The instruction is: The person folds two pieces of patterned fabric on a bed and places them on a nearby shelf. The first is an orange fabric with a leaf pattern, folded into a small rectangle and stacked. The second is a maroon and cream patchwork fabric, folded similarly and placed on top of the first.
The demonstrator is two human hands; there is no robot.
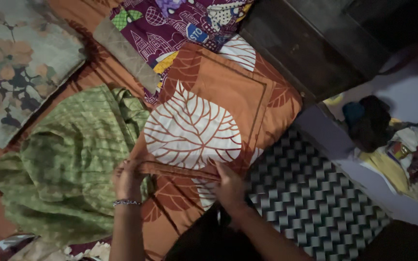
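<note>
An orange pillow cover point(218, 101) with large white leaf prints lies across the bed in the middle of the head view. My left hand point(127, 178), with a beaded bracelet on the wrist, grips the cover's near folded edge on the left. My right hand point(228, 183) pinches the same edge on the right. Between the two hands the edge is pulled into a straight fold.
A crumpled green patterned cloth point(68, 164) lies left of the cover. A grey floral pillow point(15, 63) sits far left, a purple printed cloth point(170, 24) at the top. A black-and-white woven mat point(310, 198) lies right, beside a dark wooden bed frame point(310, 43) and piled clothes point(402, 145).
</note>
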